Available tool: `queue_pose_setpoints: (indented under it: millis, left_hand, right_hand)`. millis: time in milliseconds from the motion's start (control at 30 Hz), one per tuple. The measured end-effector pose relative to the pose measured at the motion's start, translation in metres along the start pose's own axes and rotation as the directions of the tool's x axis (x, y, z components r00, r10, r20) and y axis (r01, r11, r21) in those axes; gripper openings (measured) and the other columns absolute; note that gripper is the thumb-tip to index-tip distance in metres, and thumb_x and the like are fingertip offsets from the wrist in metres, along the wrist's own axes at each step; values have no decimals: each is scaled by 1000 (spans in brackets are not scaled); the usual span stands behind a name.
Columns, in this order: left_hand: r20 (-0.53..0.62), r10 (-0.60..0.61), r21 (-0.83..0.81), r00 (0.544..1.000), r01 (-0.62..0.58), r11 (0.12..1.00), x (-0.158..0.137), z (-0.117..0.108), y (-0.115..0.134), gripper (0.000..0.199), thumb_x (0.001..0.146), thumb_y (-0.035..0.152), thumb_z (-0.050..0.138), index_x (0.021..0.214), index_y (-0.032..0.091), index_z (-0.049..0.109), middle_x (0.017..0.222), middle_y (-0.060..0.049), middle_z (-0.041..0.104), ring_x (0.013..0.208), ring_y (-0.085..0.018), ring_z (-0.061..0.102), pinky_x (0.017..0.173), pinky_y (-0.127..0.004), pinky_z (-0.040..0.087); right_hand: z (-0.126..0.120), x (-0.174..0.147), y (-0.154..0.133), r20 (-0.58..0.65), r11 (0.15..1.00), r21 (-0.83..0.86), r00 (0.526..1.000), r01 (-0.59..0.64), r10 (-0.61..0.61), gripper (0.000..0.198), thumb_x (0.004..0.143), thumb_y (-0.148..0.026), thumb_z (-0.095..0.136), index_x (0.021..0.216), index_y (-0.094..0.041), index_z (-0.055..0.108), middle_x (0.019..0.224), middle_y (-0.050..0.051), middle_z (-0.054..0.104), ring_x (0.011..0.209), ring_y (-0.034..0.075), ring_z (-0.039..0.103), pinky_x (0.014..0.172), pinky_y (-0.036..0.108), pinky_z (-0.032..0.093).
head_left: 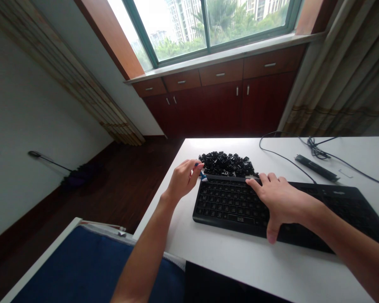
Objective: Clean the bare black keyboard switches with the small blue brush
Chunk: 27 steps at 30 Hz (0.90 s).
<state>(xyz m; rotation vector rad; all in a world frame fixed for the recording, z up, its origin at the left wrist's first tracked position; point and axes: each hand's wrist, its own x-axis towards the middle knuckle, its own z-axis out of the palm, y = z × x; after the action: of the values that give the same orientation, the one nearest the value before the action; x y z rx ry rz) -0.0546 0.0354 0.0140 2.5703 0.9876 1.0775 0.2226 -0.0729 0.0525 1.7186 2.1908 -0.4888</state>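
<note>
My left hand [183,179] pinches a small blue brush [202,175] between thumb and fingertips. Its pale bristles are at the far left corner of a black keyboard [219,202]; whether they touch it, I cannot tell. The keycaps are off across the left part of the keyboard, so the bare key sockets show. My right hand [279,200] spans the keyboard from above, with fingers spread over the far edge and the thumb over the near edge, gripping it. Part of the key area is hidden under this hand. Right behind the keyboard lies a heap of loose black keycaps [226,163].
A long black strip [316,167] and a thin bent wire [345,174] lie behind the keyboard on the white table [189,248]. Black cable [317,149] is bundled at the back right. A blue chair [78,265] stands at the table's left.
</note>
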Motion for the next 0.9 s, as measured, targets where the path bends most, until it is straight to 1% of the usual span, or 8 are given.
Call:
queue_pose_setpoints:
  millis: [333, 533, 667, 733, 833, 900]
  left_hand:
    - [38, -18, -22, 999, 19, 1000, -1, 1, 0, 11, 99, 25, 48, 95, 18, 55, 81, -2, 61, 68, -11, 57, 62, -22, 45]
    - [63, -34, -64, 997, 38, 997, -1, 1, 1, 14, 100, 26, 46, 94, 18, 56, 80, -3, 60, 68, -12, 56, 61, -24, 44]
    - [79, -28, -61, 996, 33, 998, -1, 0, 1, 15, 101, 25, 44, 94, 17, 55, 81, -3, 61, 68, -13, 56, 63, -26, 45]
    - [105, -9, -38, 994, 13, 999, -2, 1, 1, 17, 101, 25, 44, 91, 17, 56, 81, -4, 62, 70, -14, 58, 67, -28, 47]
    - [181, 29, 1, 983, -29, 1000, -2, 3, 0, 23, 101, 25, 44, 85, 17, 58, 82, -5, 64, 76, -16, 61, 74, -31, 49]
    - [214, 37, 12, 976, -41, 999, -2, 6, 0, 24, 101, 25, 44, 84, 17, 59, 82, -6, 66, 78, -17, 63, 76, -31, 50]
  right_hand:
    - [0, 1, -1, -6, 1000, -3, 1000, 5, -5, 147, 22, -58, 87, 149, -9, 34, 130, 27, 47, 114, 45, 45, 95, 56, 40]
    - [2, 0, 1, 10, 1000, -8, 1000, 1, -1, 150, 22, -60, 86, 152, -10, 30, 136, 28, 44, 117, 46, 43, 97, 57, 39]
    - [1, 1, 1, 11, 1000, -8, 1000, 2, -2, 151, 22, -60, 86, 152, -9, 30, 134, 28, 45, 116, 46, 43, 97, 57, 40]
    - [0, 1, 0, 10, 1000, -10, 1000, -2, 2, 151, 22, -60, 87, 152, -9, 30, 133, 28, 46, 115, 45, 44, 97, 56, 40]
    - [0, 1, -1, 16, 1000, -16, 1000, -10, 10, 150, 22, -59, 87, 152, -10, 31, 134, 27, 46, 116, 45, 44, 97, 56, 40]
    - [0, 1, -1, 14, 1000, -17, 1000, -9, 9, 151, 21, -59, 87, 152, -10, 30, 135, 27, 45, 116, 45, 43, 97, 56, 40]
